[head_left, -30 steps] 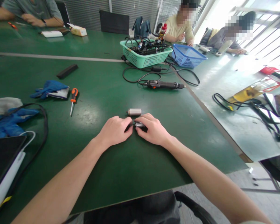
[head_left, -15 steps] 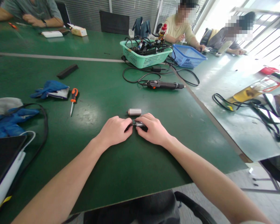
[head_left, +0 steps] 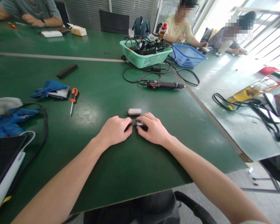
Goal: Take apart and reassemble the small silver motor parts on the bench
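Observation:
Low over the near middle of the green table, my right hand (head_left: 152,128) is closed around a small grey metal cylinder (head_left: 140,123), thumb on the near side and fingers on the far side. A thin shaft-like bit points left from the cylinder toward my left hand (head_left: 116,130). The left thumb and fingers are pinched together at that end; a dark piece shows between them, too hidden to name. Just beyond both hands, a short whitish cylinder (head_left: 134,111) with a brass-coloured left end lies on its side on the table.
Farther back lies a corded electric screwdriver (head_left: 164,85). Behind it stand a green basket (head_left: 143,60) of tools and cables and a blue basket (head_left: 189,59). An orange-handled screwdriver (head_left: 73,96), blue gloves (head_left: 50,88) and a phone (head_left: 7,155) lie left. Several people sit around.
My hands stay in nearly the same place. The right hand and the grey cylinder have shifted very slightly right, and a little more of the thin shaft shows between the hands.

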{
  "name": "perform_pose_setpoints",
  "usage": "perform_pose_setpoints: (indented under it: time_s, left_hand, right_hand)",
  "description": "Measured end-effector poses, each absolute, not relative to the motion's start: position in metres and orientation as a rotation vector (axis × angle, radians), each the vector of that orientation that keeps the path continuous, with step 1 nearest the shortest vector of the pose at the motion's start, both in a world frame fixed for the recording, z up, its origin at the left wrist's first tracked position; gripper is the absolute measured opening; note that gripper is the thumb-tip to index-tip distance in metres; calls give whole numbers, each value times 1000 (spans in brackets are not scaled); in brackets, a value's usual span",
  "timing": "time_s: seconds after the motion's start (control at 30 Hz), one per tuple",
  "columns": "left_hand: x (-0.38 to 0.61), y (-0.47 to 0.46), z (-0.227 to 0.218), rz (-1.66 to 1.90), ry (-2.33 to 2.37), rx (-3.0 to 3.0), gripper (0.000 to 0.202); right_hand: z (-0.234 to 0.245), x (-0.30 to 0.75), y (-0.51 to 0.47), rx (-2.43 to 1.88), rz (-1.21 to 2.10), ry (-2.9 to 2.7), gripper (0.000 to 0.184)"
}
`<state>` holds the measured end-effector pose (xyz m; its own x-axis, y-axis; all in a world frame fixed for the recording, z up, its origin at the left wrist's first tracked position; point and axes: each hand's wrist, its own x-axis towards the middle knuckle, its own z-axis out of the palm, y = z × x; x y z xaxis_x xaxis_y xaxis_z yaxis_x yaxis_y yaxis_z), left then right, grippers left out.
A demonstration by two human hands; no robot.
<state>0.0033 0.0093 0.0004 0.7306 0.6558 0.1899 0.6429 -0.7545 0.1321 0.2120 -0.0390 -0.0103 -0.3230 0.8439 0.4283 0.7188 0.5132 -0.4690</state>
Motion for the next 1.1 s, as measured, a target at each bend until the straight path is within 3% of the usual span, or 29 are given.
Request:
perform_pose_setpoints:
  time_s: [1.1]
  left_hand:
    - [3,10,-1,341,1078,2861,21]
  right_hand:
    - [-9,214,-40,-1268,271,-2131,27]
